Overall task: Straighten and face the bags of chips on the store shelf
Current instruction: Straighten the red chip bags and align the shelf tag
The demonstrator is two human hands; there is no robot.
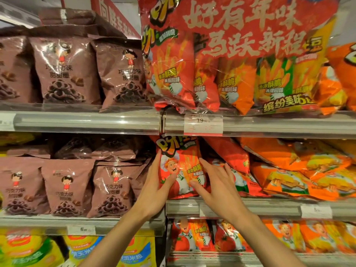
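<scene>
A red chip bag [180,164] with a cartoon chef stands upright at the left end of the middle shelf [250,206]. My left hand [156,189] lies along the bag's left edge, fingers straight, thumb across the lower front. My right hand [215,182] presses on its right side with fingers spread, thumb on the front. To the right, more red bags [229,153] lean at a tilt, and orange bags [292,170] lie slumped in a pile.
Brown snack bags [113,189] fill the shelves to the left. A large red multipack [240,54] sits on the upper shelf above a price tag [203,125]. Below are more red and orange bags [192,236] and yellow bags [28,249].
</scene>
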